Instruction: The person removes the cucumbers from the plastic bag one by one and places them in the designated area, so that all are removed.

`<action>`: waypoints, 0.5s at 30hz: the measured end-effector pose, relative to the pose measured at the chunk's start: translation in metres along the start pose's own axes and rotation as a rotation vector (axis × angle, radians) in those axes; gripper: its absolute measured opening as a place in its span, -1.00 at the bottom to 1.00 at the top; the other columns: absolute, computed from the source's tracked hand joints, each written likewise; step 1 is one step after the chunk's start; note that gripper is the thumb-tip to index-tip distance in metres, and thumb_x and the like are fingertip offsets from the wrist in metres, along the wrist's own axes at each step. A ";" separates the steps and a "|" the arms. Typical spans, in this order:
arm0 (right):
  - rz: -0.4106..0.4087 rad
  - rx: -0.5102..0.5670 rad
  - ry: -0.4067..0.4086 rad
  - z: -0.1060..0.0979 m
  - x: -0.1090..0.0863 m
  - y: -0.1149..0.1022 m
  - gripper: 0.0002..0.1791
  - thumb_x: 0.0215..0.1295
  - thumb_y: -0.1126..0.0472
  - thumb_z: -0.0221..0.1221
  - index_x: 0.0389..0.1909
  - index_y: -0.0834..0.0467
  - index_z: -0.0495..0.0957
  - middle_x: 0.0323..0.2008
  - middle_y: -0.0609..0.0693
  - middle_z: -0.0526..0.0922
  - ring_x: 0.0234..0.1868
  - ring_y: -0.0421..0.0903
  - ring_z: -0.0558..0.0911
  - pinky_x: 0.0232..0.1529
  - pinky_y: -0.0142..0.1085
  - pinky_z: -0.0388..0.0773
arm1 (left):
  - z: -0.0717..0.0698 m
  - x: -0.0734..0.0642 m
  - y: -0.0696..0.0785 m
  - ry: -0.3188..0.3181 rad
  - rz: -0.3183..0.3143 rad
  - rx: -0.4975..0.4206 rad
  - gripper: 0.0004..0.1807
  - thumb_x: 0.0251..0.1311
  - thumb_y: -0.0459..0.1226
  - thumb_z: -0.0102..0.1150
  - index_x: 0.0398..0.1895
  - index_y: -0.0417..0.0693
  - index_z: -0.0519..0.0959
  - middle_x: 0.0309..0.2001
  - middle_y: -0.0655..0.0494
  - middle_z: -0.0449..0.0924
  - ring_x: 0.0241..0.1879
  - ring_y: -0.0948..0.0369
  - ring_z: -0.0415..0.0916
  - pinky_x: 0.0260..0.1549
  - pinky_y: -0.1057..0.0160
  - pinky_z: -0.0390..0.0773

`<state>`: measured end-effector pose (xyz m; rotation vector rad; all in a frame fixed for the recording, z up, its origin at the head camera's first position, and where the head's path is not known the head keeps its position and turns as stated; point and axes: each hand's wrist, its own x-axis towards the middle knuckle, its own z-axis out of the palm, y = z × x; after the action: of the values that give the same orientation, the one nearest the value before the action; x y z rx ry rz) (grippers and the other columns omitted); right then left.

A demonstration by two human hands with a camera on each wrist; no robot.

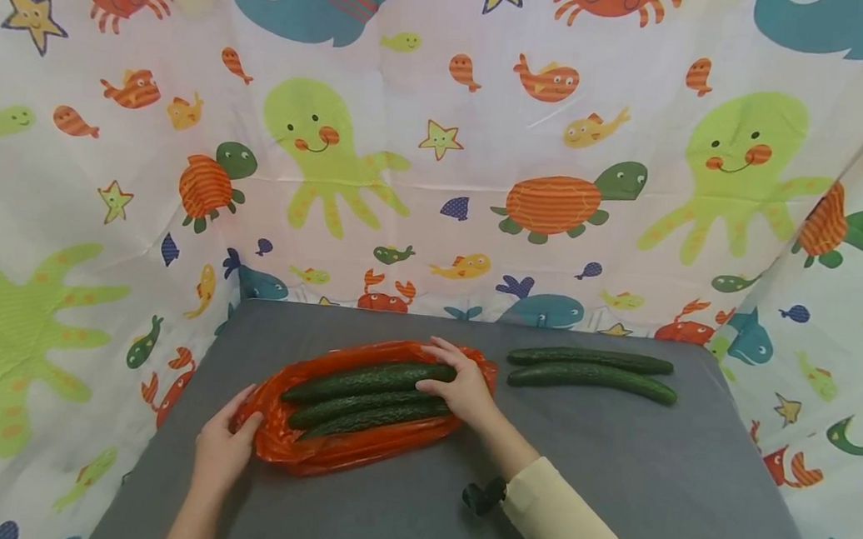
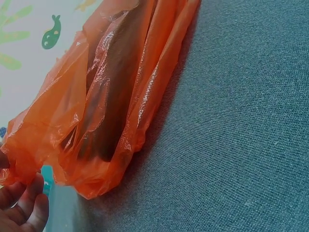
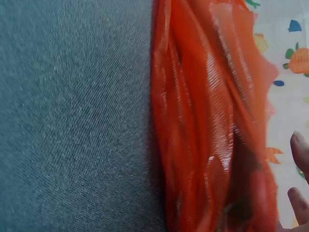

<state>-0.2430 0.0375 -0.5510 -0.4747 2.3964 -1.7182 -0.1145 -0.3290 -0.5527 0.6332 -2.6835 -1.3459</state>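
Left hand (image 1: 224, 445) pinched end of orange bag (image 1: 343, 461); right hand (image 1: 468, 391) lay over bagged cucumbers (image 1: 363, 382) between hands, grip or touch unclear. Loose cucumbers (image 1: 589, 375) lay right of right hand. Step wanted steady left pinch, bag mouth spread.

Orange bag (image 1: 359, 450); dark green cucumbers (image 1: 365, 407)

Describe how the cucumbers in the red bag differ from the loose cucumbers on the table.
The bagged cucumbers show as three; the loose cucumbers number two.
The bagged cucumbers lie in the red bag, the loose cucumbers on the grey table.
The right hand is at the bagged cucumbers; neither hand is at the loose cucumbers.
Both groups are long and green.
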 end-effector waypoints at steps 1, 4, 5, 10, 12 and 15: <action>0.001 -0.025 -0.011 0.001 0.002 0.002 -0.35 0.22 0.21 0.41 0.36 -0.01 0.51 0.51 -0.15 0.29 0.52 0.08 0.25 0.33 0.14 0.41 | 0.001 0.000 0.000 0.001 0.002 -0.003 -0.42 0.48 -0.07 0.05 0.53 0.19 0.30 0.46 -0.16 0.33 0.45 -0.18 0.23 0.36 -0.31 0.23; 0.001 -0.085 -0.059 0.003 0.007 0.006 -0.34 0.23 0.20 0.40 0.38 -0.02 0.48 0.54 -0.08 0.23 0.57 0.11 0.14 0.40 0.21 0.29 | 0.001 0.000 0.001 0.005 0.004 -0.008 -0.43 0.48 -0.08 0.06 0.52 0.18 0.31 0.45 -0.16 0.35 0.43 -0.17 0.26 0.36 -0.31 0.24; -0.004 -0.110 -0.076 0.004 0.008 0.007 -0.34 0.24 0.19 0.39 0.39 -0.02 0.48 0.55 -0.04 0.23 0.57 0.13 0.15 0.39 0.22 0.30 | 0.001 0.000 0.001 0.003 0.003 -0.009 -0.43 0.49 -0.08 0.06 0.52 0.18 0.30 0.45 -0.16 0.35 0.42 -0.17 0.26 0.35 -0.31 0.24; -0.036 -0.233 -0.131 0.010 0.012 0.006 -0.36 0.23 0.19 0.40 0.36 0.03 0.50 0.50 0.06 0.30 0.51 0.23 0.20 0.33 0.25 0.35 | 0.001 0.000 0.003 -0.004 0.000 -0.022 -0.43 0.49 -0.08 0.05 0.53 0.20 0.29 0.44 -0.17 0.36 0.40 -0.15 0.29 0.33 -0.29 0.29; -0.042 -0.293 -0.135 0.013 0.013 0.005 -0.37 0.23 0.18 0.40 0.35 0.03 0.51 0.48 0.05 0.34 0.49 0.23 0.21 0.32 0.23 0.36 | 0.001 0.000 0.003 -0.004 0.001 -0.021 -0.43 0.49 -0.08 0.04 0.53 0.20 0.29 0.44 -0.18 0.35 0.41 -0.15 0.28 0.34 -0.29 0.29; -0.042 -0.381 -0.122 0.020 0.013 0.005 -0.36 0.21 0.15 0.42 0.34 0.02 0.52 0.44 0.04 0.40 0.43 0.22 0.26 0.27 0.19 0.41 | 0.001 0.000 0.003 -0.003 0.005 -0.015 -0.42 0.49 -0.07 0.04 0.54 0.20 0.28 0.44 -0.19 0.35 0.42 -0.17 0.26 0.34 -0.30 0.28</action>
<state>-0.2501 0.0167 -0.5613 -0.6610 2.6414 -1.2034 -0.1157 -0.3265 -0.5508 0.6230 -2.6730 -1.3662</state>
